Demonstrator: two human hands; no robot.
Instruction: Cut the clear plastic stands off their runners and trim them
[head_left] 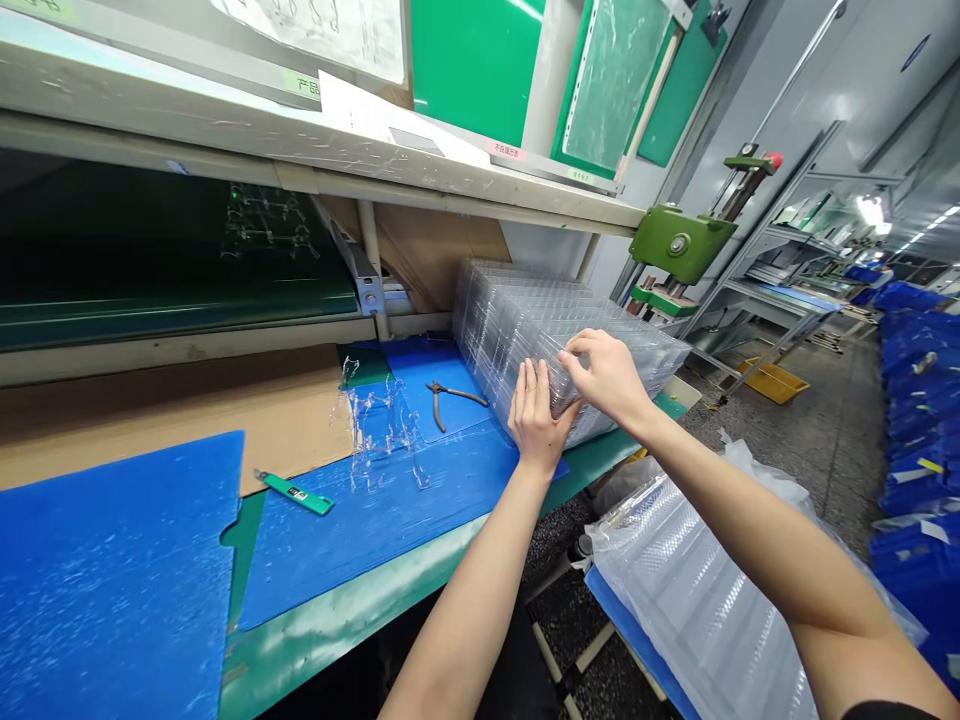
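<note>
A tall stack of clear plastic trays (525, 315) stands at the right end of the bench. My left hand (536, 415) lies flat against the stack's near side, fingers stretched upward. My right hand (604, 375) rests on the top front edge, its fingertips pinching the rim of the uppermost tray. A clear plastic moulded part (379, 425) on its sprue stands on the blue mat (360, 520) to the left of my hands.
Cutting pliers (450, 395) and a green utility knife (296, 492) lie on the blue mat. A green press (682, 240) stands beyond the stack. More clear trays in a plastic bag (690, 600) sit low at right. Blue bins (919, 430) line the aisle.
</note>
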